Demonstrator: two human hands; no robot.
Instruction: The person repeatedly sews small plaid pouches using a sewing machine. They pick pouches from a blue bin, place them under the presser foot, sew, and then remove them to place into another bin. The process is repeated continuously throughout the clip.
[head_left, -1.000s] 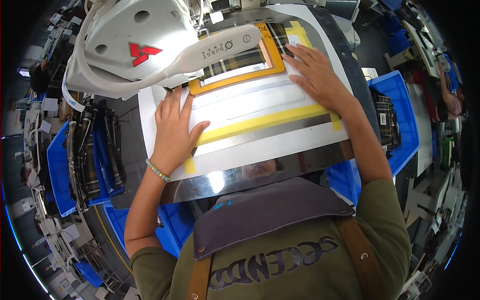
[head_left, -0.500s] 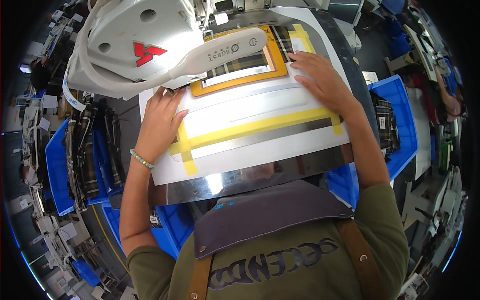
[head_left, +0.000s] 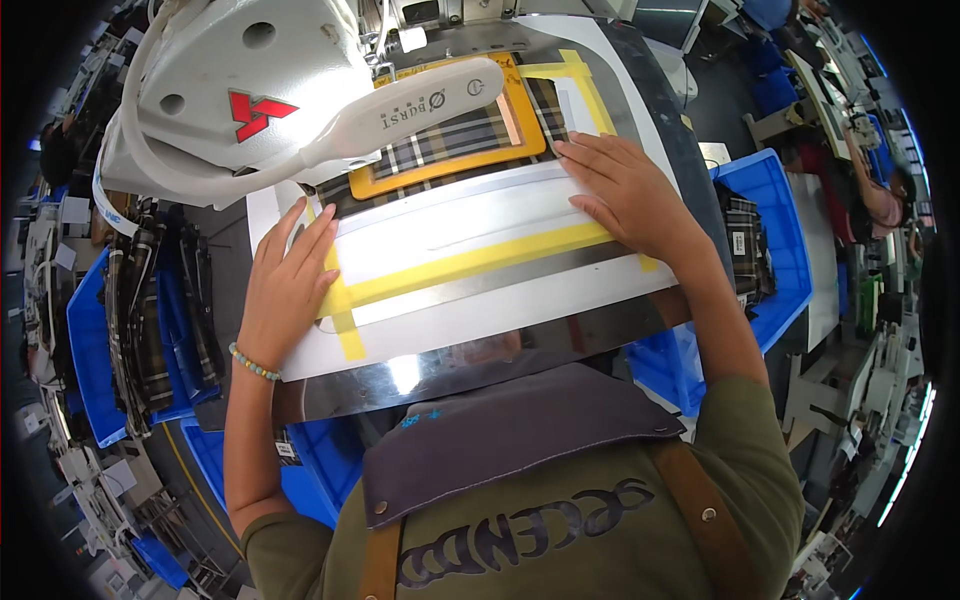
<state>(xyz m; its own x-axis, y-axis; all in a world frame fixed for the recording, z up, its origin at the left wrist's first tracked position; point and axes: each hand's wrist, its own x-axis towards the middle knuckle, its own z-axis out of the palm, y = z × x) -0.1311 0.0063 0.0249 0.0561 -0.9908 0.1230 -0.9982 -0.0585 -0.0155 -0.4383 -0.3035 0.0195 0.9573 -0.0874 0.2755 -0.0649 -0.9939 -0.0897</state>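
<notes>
Plaid fabric (head_left: 455, 140) in dark and tan checks lies under a yellow-orange rectangular frame (head_left: 450, 167) on the sewing machine's bed. Its near edge shows below the frame, bordering a white template sheet (head_left: 430, 222) marked with yellow tape (head_left: 470, 264). My left hand (head_left: 288, 285) rests with fingers stretched out at the sheet's left side, fingertips by the fabric's left corner. Lying flat at the right, my right hand (head_left: 630, 190) has its fingertips beside the fabric's right edge. Neither hand grips anything. The lamp partly hides the frame and fabric.
A white machine head (head_left: 240, 90) and a lamp (head_left: 410, 110) on a bent neck overhang the work from the left. Blue bins with plaid pieces stand at the left (head_left: 95, 350) and right (head_left: 785, 230). A shiny metal table edge (head_left: 450, 365) lies in front of me.
The plaid fabric now fills more of the frame's window and shows beyond its near edge. My left hand has moved toward me and flattened; my right hand has slid slightly nearer.
</notes>
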